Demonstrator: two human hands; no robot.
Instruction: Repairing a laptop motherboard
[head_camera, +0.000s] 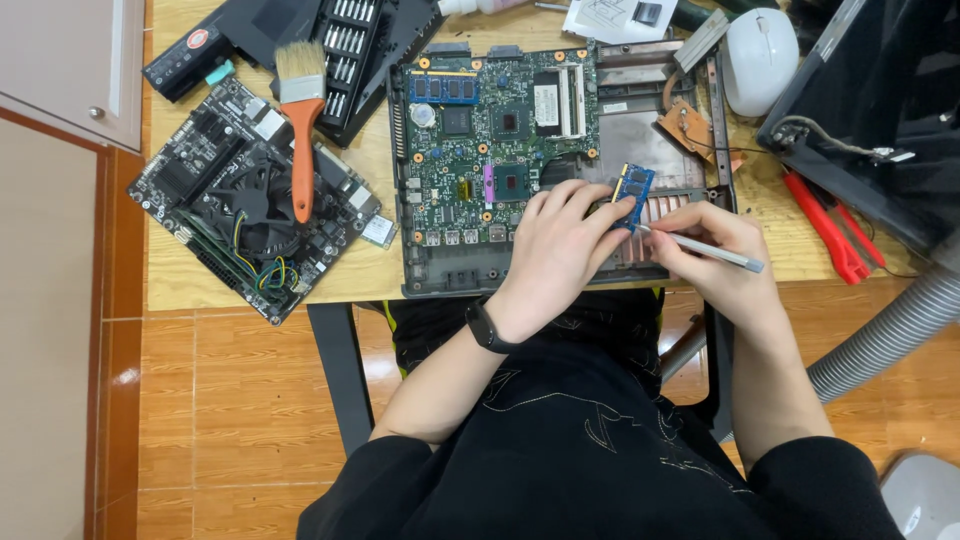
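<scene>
Mid-frame, left hand (558, 240) pinches blue memory module (631, 190) upright by its edges, off the laptop board (480, 140), while right hand (712, 252) grips a grey pen-like tool (715, 251) at it.

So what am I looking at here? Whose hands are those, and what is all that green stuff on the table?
The picture comes from a camera on a person's head, looking down at their own lap and hands. On the wooden table lies an opened laptop shell with a big green circuit board inside. The left hand, with a black band on its wrist, pinches a small blue memory card. The right hand holds a thin silver pen-like tool against that card. To the left sits a second, black circuit board with a fan, and an orange-handled paintbrush rests on it. Red-handled pliers and a white computer mouse lie to the right.
</scene>
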